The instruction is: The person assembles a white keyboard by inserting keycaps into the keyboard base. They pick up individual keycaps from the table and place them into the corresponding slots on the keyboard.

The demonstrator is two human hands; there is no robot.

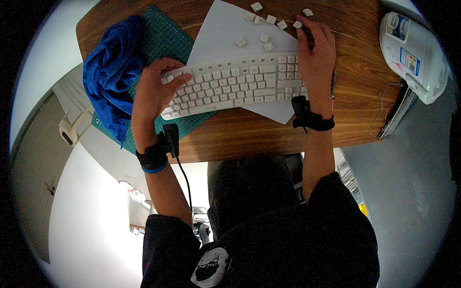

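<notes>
A white keyboard [235, 84] lies on a white paper sheet [225, 29] and a green cutting mat [165, 41] on the wooden table [355, 72]. My left hand [153, 91] grips the keyboard's left end, thumb curled over the top edge. My right hand [317, 57] rests over the keyboard's right end, its fingertips reaching a loose white keycap [297, 24] beyond the keyboard. Several more loose keycaps [265, 38] lie scattered on the paper and on the wood. Both wrists wear black bands with small devices.
A crumpled blue cloth [113, 77] sits on the mat's left side. A white appliance [413, 53] with labels stands at the table's right edge, thin wires beside it. The table's near edge runs just below my wrists.
</notes>
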